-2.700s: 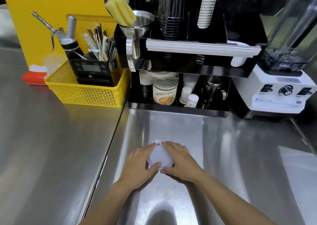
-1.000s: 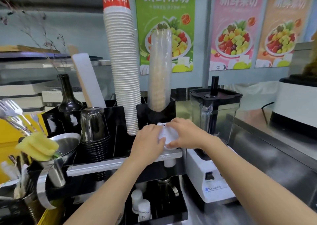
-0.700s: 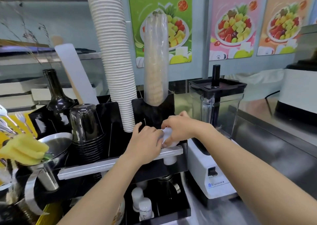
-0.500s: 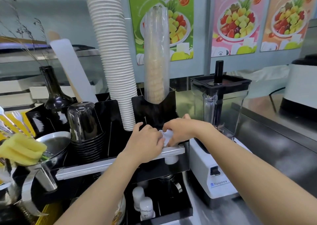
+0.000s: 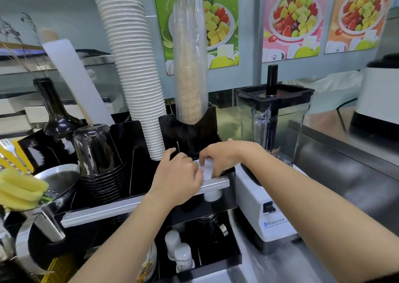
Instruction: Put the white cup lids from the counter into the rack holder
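Head view: I am seeing both hands pinching the white cup lids [image 5: 206, 170] over the rack holder [image 5: 216, 183].
Left hand [image 5: 177, 174]: fingers closing on the stack's near edge.
Right hand [image 5: 220, 155]: fingertips pinching the far edge.
Handling: I am judging them light, thin, flexible; gripping at the rims is suiting them best.

Before me the wall [image 5: 64, 12] is a pale grey-blue, hung with three bright fruit posters: a green one [image 5: 216, 12], a pink one [image 5: 291, 17] and an orange one [image 5: 362, 12], each showing a bowl of cut fruit. A steel surface [image 5: 345, 174] runs off to my right, dull and reflective, with a raised steel ledge [image 5: 323, 122] behind it. A glass-fronted shelf [image 5: 92, 60] runs along the back on my left, dried twigs [image 5: 17, 36] reaching up before it. The light is even and cool, throwing soft glare on the metal.
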The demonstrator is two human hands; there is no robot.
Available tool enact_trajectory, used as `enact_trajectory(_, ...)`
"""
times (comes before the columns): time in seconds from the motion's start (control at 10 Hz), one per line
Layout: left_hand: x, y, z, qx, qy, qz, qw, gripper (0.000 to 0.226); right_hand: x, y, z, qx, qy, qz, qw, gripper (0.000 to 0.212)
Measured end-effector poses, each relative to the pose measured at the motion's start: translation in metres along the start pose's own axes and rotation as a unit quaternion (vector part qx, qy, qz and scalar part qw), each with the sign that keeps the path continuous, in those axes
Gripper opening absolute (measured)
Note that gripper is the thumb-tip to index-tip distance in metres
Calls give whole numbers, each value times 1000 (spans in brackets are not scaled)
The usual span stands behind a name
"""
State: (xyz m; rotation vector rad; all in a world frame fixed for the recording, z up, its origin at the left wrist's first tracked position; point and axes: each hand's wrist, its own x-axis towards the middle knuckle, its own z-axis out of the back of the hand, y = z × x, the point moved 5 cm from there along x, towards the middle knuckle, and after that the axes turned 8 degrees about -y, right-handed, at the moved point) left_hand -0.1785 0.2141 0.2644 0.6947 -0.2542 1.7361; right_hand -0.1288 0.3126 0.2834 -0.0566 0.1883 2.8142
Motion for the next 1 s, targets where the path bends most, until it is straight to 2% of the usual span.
enact_trajectory(0.2,-3,2,1,38,-50,13,998,53,3,1,-2,22,-10,-15,1000,58)
enact_trajectory(0.3,-4,2,1,31,-51,15,998,51,1,3,-2,13,-16,-11,1000,57)
enact_trajectory(0.7,-3,5,-5,-7,0,2,1000,63,-3,5,-4,-14,31,-16,999,63)
enact_trajectory(0.9,-2,5,-7,-31,38,14,999,51,-4,7,-5,-31,36,-18,999,66)
enact_trajectory(1.0,1,4,-5,-23,32,21,999,58,-14,6,9,35,-37,-18,999,74)
